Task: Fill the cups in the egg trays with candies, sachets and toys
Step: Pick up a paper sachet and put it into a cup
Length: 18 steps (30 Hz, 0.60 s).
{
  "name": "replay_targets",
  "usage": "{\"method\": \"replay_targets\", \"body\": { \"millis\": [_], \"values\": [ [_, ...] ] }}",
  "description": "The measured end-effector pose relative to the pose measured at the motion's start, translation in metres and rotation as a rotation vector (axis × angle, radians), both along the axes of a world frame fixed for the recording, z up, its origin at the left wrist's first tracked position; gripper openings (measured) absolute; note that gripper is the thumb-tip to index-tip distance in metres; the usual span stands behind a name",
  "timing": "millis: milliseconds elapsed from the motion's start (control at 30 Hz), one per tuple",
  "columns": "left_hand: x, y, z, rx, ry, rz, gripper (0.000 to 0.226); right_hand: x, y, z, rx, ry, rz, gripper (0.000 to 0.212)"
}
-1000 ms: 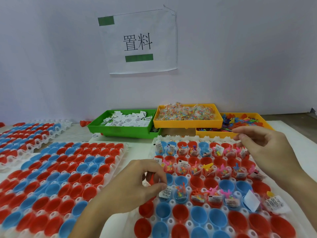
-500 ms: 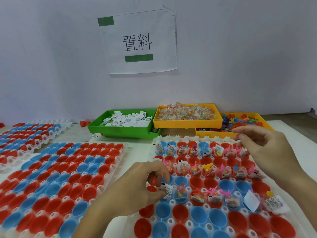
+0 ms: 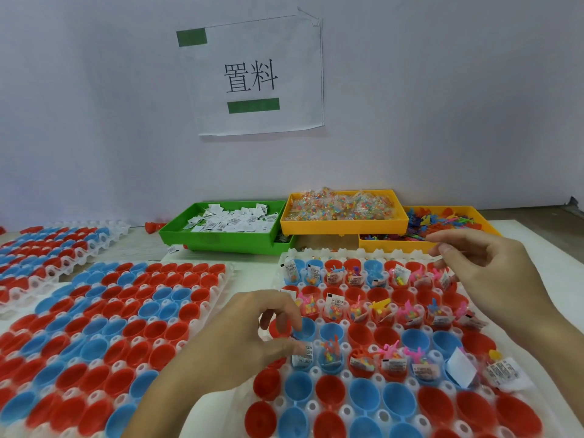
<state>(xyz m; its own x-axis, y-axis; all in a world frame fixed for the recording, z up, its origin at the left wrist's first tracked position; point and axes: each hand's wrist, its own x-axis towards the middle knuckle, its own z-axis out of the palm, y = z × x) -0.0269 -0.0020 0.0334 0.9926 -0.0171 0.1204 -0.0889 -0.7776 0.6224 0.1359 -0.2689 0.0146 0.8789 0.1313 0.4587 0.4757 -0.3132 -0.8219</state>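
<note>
The egg tray (image 3: 316,251) in front of me holds red and blue cups. Its two far rows and part of a nearer row carry candies, sachets and small toys. My left hand (image 3: 249,339) pinches a white sachet (image 3: 302,357) between thumb and fingertips, right at a blue cup at the left end of that nearer filled row. My right hand (image 3: 496,279) hovers over the tray's far right corner with its fingers loosely curled, and I see nothing between them. A loose sachet (image 3: 502,373) lies at the tray's right edge.
Behind the tray stand a green bin (image 3: 221,243) of white sachets, a yellow bin (image 3: 343,228) of candy packets and a second yellow bin (image 3: 392,247) of coloured toys. Two more egg trays (image 3: 126,311) (image 3: 47,245) of unfilled cups lie to the left. A wall with a paper sign rises behind.
My left hand has brought the sachet slightly down and right toward the blue cup. My right hand has barely moved.
</note>
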Motion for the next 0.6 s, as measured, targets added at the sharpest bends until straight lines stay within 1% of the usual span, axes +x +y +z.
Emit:
{"method": "replay_targets", "body": {
  "millis": [100,300,600],
  "values": [
    [-0.0007,-0.0011,0.002,-0.014,-0.022,-0.008,0.006,-0.0004,0.0,0.0,0.002,0.001,0.006,0.021],
    [0.0008,-0.0036,0.0,0.001,0.016,-0.023,0.005,-0.0014,-0.0003,0.0011,0.009,-0.002,0.013,0.023],
    [0.0001,-0.0021,-0.0012,0.029,-0.015,-0.052,0.004,-0.001,0.0,0.001,0.006,-0.009,0.013,0.024]
  ]
}}
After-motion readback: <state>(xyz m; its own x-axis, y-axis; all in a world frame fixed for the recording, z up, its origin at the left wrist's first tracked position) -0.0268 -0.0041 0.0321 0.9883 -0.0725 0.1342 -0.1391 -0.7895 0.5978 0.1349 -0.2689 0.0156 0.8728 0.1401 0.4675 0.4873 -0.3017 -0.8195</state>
